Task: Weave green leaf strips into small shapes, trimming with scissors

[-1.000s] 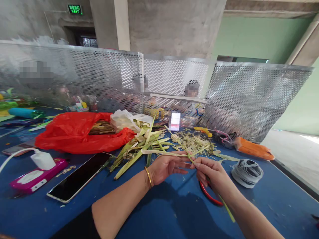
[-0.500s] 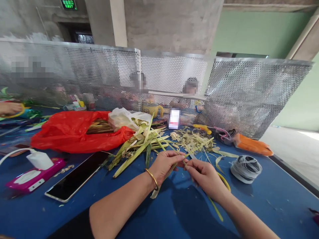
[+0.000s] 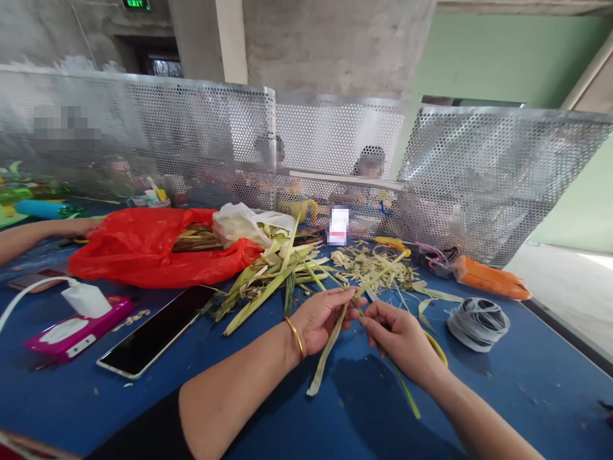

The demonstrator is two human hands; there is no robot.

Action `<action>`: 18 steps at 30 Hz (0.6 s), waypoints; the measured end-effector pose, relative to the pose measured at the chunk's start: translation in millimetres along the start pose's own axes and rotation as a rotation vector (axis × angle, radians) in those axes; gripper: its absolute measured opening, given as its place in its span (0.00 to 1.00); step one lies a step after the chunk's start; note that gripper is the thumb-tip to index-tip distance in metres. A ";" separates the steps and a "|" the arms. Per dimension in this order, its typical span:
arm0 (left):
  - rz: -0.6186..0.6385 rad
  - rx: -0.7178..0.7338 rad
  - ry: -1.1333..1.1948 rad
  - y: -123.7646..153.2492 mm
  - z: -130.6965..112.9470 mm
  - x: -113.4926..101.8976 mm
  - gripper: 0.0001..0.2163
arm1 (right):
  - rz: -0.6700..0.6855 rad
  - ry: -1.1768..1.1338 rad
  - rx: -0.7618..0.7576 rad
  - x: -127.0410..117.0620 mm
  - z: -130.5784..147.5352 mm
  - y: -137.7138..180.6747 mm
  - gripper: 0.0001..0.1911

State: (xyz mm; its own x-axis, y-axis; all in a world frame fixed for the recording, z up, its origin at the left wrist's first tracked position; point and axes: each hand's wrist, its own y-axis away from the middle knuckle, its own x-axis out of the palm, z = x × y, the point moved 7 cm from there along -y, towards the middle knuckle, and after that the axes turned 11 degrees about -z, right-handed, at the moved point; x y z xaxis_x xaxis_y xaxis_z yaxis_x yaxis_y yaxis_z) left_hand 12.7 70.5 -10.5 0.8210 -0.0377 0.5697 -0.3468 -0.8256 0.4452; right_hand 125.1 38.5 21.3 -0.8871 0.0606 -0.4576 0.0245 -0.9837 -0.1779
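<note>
My left hand point(image 3: 322, 319), with a gold bangle at the wrist, pinches several long plant leaf strips where they cross. One pale dry leaf strip point(image 3: 328, 358) hangs down from its fingers toward the table. Close beside it, my right hand point(image 3: 395, 335) is closed, thumb and forefinger on a thin green strip at the crossing. A green strip end point(image 3: 408, 393) shows below the right hand. Just beyond both hands lie a pile of shredded leaf scraps point(image 3: 383, 268) and a heap of longer green leaves point(image 3: 258, 294).
A red plastic bag point(image 3: 129, 249) holds dry leaves. Left of my arm lie a black phone point(image 3: 156, 332) and a magenta power strip point(image 3: 79, 329). At right are a grey cord roll point(image 3: 479, 324) and an orange packet point(image 3: 491, 278). Another person's arm point(image 3: 43, 235) reaches in from the left.
The pale strip under my left hand now hangs out in fuller view. At the left, the other person's arm has come down beside the red bag. The view has shifted slightly.
</note>
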 end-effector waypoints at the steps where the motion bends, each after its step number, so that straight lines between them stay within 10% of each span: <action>1: 0.007 -0.006 0.011 0.2 0.0 -0.1 0.07 | 0.005 -0.012 0.007 0.0 -0.7 -0.5 0.16; 7: 0.134 -0.047 0.001 5.8 -0.1 6.9 0.12 | 0.003 -0.164 0.074 -4.3 -9.8 -5.2 0.20; 18: -0.109 0.115 -0.055 0.0 1.0 -1.4 0.08 | -0.039 0.120 -0.075 -2.9 -2.7 -1.7 0.16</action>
State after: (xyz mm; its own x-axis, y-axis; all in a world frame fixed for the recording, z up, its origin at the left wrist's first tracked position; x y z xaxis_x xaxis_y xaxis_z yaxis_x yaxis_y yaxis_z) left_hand 12.0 69.9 -12.0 0.8754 0.0274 0.4826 -0.2030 -0.8852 0.4185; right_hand 128.9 40.5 20.6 -0.8264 0.1232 -0.5494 0.0292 -0.9651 -0.2603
